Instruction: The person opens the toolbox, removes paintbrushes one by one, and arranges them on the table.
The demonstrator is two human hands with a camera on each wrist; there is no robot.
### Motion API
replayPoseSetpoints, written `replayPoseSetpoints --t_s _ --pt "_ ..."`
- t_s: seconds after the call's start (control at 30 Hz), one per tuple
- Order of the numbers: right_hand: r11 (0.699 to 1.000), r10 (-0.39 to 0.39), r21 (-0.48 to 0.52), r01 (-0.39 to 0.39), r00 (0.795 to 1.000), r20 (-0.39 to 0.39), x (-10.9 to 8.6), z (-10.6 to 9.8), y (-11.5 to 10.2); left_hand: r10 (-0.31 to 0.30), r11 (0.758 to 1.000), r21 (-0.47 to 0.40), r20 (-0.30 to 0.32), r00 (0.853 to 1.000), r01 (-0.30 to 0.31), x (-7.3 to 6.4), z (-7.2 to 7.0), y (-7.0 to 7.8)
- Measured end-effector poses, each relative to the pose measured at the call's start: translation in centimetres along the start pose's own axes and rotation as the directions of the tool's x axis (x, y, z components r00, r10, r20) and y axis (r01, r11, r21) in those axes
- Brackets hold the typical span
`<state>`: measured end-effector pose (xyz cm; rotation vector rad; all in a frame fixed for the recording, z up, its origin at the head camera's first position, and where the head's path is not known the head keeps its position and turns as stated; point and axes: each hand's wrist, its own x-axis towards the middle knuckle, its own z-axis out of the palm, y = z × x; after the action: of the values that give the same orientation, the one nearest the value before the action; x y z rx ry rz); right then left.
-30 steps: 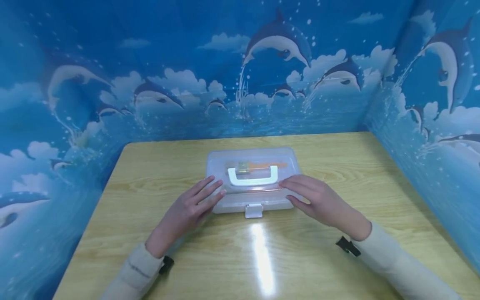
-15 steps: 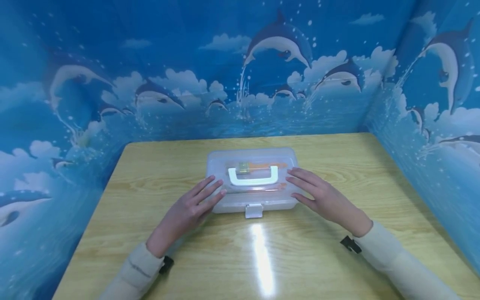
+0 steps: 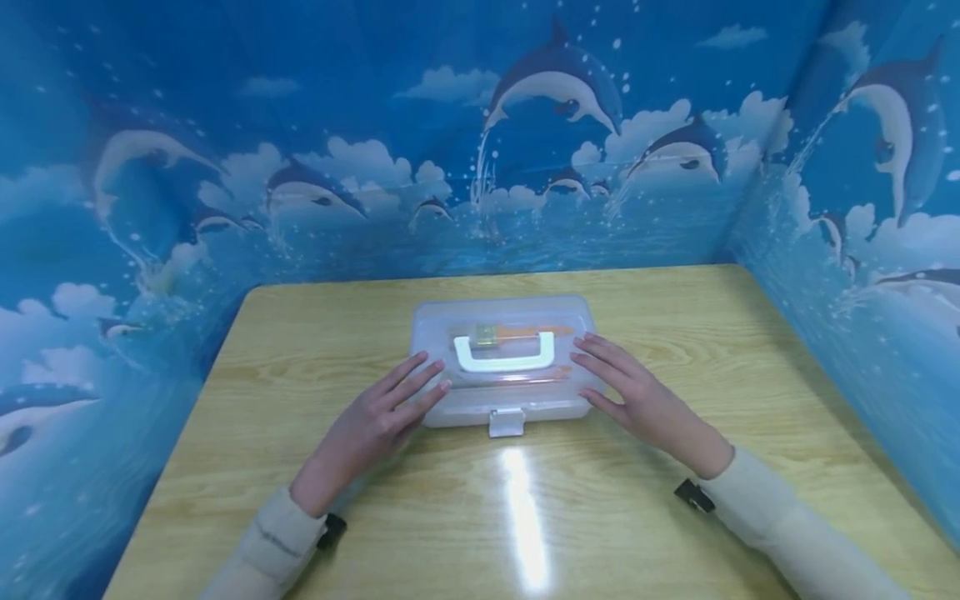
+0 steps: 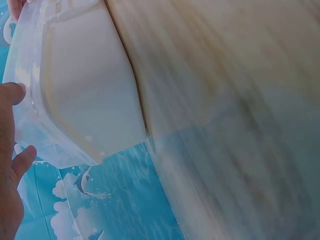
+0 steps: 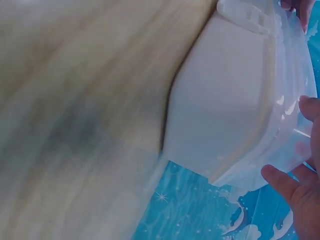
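Observation:
A translucent plastic storage box (image 3: 457,408) with its lid down sits on the table. It has a white carry handle (image 3: 502,364) lying flat on top and a clear latch (image 3: 507,422) in front. Through the lid show a flat brush (image 3: 525,332) with an orange handle and a thin item with an orange end. My left hand (image 3: 375,421) lies at the box's left side, its spread fingertips on the lid. My right hand (image 3: 645,400) is at the right edge, fingers spread and touching the lid. Both wrist views show fingers against the box (image 4: 90,80), (image 5: 220,90) sides.
The box stands toward the far part of a wood-grain table (image 3: 322,333). A blue dolphin-print cloth (image 3: 360,208) rises behind the table and along both sides. A bright light reflection lies on the tabletop in front of the box.
My right hand has shifted right, from the lid beside the handle to the box's right edge. The left hand and the box stay where they were.

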<state>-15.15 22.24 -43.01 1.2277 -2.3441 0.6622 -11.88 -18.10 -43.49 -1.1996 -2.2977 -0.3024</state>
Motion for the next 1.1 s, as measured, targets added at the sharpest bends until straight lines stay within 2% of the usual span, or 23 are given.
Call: replayPoseSetpoints --t_s 0.33,0.5,0.73,0.87,1.1 --pt "1.0 -0.008 0.027 0.011 0.997 -0.078 -0.4 1.1 0.3 -0.014 0.999 -0.045 -0.013 1.0 0.014 0.0 0.2 -0.1" --pt "0.999 0.01 0.046 -0.007 0.997 -0.076 -0.5 1.2 0.3 -0.043 0.994 -0.098 -0.026 0.999 0.04 -0.1 0.4 -0.1" --pt "0.998 0.02 0.06 -0.016 0.997 -0.07 -0.5 1.1 0.1 -0.086 0.984 -0.158 -0.005 0.996 0.084 0.0 0.1 0.0" --pt "0.998 0.018 0.054 -0.014 0.997 -0.076 -0.5 1.0 0.1 -0.09 0.983 -0.163 0.001 0.996 0.089 0.0 0.0 0.0" --pt "0.995 0.053 0.084 -0.046 0.996 -0.076 -0.4 0.8 -0.1 -0.072 0.981 -0.181 -0.04 0.997 0.064 0.1 0.1 -0.1"
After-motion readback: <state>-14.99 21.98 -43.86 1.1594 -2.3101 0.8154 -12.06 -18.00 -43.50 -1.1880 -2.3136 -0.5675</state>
